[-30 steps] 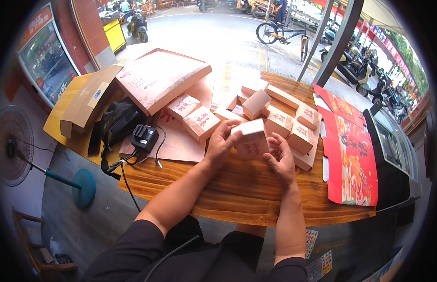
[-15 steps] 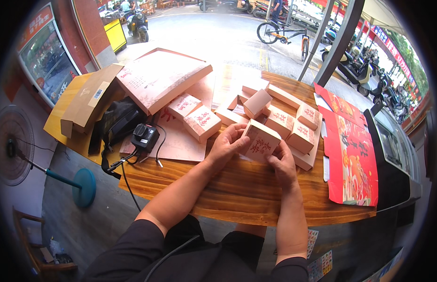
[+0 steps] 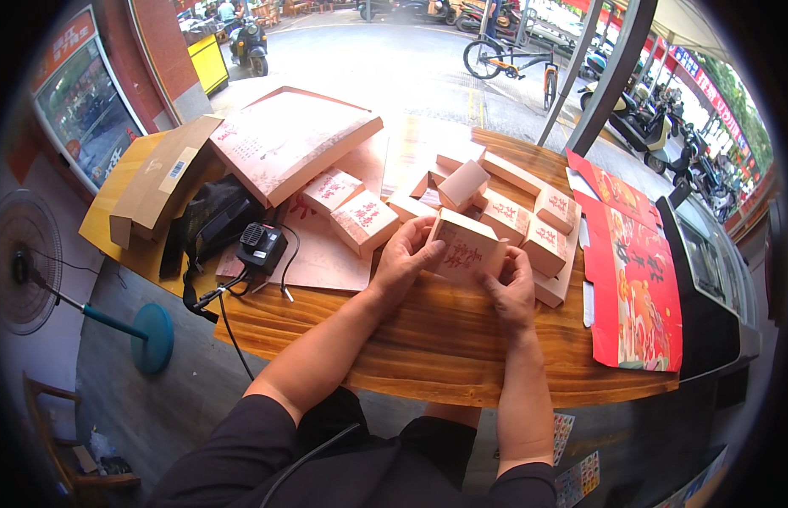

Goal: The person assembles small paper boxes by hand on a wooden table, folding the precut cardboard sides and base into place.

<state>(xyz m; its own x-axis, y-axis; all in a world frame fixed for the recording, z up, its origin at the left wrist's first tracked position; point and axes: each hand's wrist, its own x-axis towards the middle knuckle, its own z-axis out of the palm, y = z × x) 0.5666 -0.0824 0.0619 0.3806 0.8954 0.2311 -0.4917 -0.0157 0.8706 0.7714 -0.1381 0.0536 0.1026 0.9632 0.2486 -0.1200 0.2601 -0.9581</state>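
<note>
Between my two hands, above the wooden table (image 3: 428, 364), is a small pale pink cardboard box (image 3: 464, 252) with red lettering on the side facing me. My left hand (image 3: 408, 254) grips its left side, thumb on the front. The fingers of my right hand (image 3: 506, 288) close on its right edge. Just beyond it lies a shallow pink tray (image 3: 553, 292). Several small boxes of the same kind sit in the tray, including a lettered box (image 3: 505, 213) and another with a raised flap (image 3: 463, 184). What the held box contains is hidden.
To the left are two small boxes (image 3: 364, 222), a large pink lid (image 3: 296, 140), a brown carton (image 3: 161, 169), and a black device with cables (image 3: 261, 245). A flat red printed carton (image 3: 631, 279) covers the table's right end. A fan (image 3: 148, 339) stands at left.
The held box has tilted and shifted slightly up and left, its top edge now showing more. My right fingers have moved a little along its right edge.
</note>
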